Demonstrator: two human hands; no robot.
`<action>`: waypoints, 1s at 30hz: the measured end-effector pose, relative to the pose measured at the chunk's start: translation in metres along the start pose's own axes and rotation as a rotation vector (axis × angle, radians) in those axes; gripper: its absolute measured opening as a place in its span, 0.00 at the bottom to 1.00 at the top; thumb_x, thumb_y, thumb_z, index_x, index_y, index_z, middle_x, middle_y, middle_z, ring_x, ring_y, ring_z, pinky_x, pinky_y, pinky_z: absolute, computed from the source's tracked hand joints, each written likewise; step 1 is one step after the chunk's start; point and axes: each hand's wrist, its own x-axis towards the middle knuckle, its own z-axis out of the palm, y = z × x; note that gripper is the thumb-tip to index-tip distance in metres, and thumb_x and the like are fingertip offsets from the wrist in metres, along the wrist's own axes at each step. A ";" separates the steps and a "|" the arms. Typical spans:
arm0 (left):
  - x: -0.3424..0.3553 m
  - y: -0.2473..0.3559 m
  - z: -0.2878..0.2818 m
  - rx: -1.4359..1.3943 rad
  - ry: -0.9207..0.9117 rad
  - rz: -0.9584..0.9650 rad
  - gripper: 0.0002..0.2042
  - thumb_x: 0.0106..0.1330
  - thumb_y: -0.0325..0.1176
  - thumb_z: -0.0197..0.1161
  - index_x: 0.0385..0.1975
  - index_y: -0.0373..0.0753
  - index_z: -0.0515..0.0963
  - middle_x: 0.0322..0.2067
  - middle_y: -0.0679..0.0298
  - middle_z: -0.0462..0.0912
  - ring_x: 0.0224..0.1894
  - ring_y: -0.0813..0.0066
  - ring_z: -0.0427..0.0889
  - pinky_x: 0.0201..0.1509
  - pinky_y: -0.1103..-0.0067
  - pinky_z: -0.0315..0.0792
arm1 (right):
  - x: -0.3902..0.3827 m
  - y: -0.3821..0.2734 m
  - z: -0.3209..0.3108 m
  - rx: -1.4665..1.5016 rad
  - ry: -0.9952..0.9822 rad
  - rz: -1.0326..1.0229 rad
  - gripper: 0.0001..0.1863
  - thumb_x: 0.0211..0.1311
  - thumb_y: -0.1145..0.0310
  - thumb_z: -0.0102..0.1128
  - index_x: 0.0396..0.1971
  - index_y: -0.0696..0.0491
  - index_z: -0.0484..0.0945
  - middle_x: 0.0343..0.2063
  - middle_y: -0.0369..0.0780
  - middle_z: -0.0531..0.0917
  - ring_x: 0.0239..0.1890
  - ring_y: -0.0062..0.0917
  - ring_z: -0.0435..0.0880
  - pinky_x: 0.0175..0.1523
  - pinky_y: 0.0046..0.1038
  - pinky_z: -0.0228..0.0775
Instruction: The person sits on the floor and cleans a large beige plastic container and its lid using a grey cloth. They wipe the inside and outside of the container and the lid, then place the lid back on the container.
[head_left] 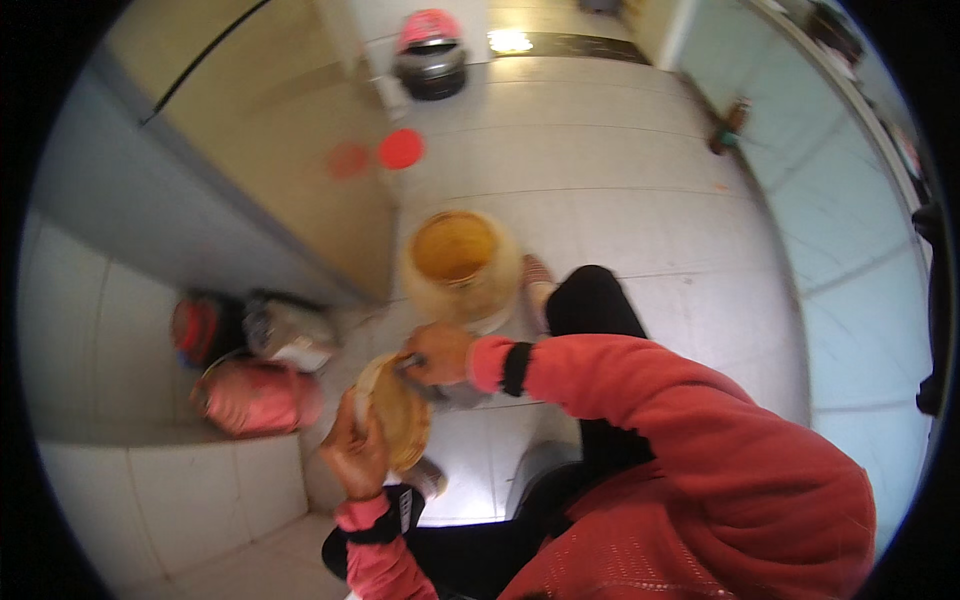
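My left hand (pixel 358 450) grips a round, shallow, yellowish lid (pixel 405 425) by its outer edge, tilted on its side over my lap. Its inner face is turned to the right and looks stained. Against the lid's upper rim is my right hand (pixel 440 355), closed round a small tool (pixel 410 362). Only a dark grey end of it shows, so its kind is unclear. Just beyond both hands stands a wide-mouthed, whitish plastic tub (pixel 462 270) without a cover, its inside coated orange-yellow.
A red disc (pixel 401 149) lies on the tiled floor near a tan cabinet door (pixel 290 120). Several bags, one of them pink (pixel 260 398), sit at the left. A pink and black appliance (pixel 432 55) is far back. A brown bottle (pixel 730 126) stands by the right cabinets.
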 end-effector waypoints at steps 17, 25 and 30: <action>-0.046 0.086 -0.039 0.055 0.239 -0.233 0.27 0.55 0.28 0.67 0.55 0.30 0.68 0.30 0.52 0.81 0.30 0.65 0.82 0.35 0.77 0.74 | -0.030 -0.040 -0.013 0.552 -0.006 0.015 0.13 0.53 0.64 0.64 0.32 0.59 0.81 0.20 0.41 0.80 0.24 0.20 0.77 0.30 0.26 0.68; -0.046 0.096 -0.063 -0.617 -0.106 -0.464 0.36 0.61 0.43 0.64 0.64 0.31 0.57 0.58 0.54 0.68 0.57 0.67 0.70 0.52 0.77 0.69 | -0.024 -0.067 -0.078 0.199 0.119 -0.403 0.11 0.48 0.72 0.65 0.33 0.58 0.80 0.22 0.44 0.74 0.23 0.37 0.77 0.28 0.32 0.68; -0.043 0.079 -0.065 -0.694 -0.280 -0.783 0.44 0.60 0.64 0.51 0.69 0.39 0.49 0.69 0.53 0.49 0.68 0.60 0.55 0.62 0.66 0.60 | -0.030 -0.079 -0.102 -0.063 0.143 -0.571 0.18 0.43 0.75 0.65 0.40 0.56 0.80 0.27 0.41 0.75 0.27 0.34 0.78 0.30 0.31 0.70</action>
